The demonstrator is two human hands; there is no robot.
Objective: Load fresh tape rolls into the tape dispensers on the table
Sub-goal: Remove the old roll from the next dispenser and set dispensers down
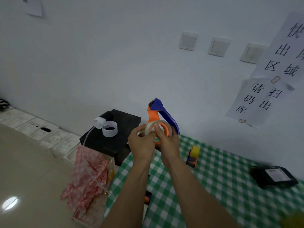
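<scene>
Pale wall fills the background of the head view, carrying three switch plates (188,41) and paper notices (286,46) toward 2 o'clock. A bench (230,170) under green-and-white checked cloth occupies the lower right.

Held above the bench's far left corner is a beige tape roll (148,128). It sits around the orange hub of an orange-and-blue dispenser (166,116), which stands upright with its blue arm rising to 12 o'clock. The left grip (141,143) is curled on the roll's 9 o'clock rim. The right grip (169,142) pinches the rim at 6 o'clock with the thumb on top. Whether it also supports the dispenser body cannot be told.

A second dispenser (193,155), loaded with yellow tape, lies on the bench just beside the hands at 4 o'clock. A black labelled packet (274,176) lies well apart at 4 o'clock. A black box (115,139) at 9 o'clock bears a white paper loop (109,129), and pink checked fabric (88,170) hangs below it.
</scene>
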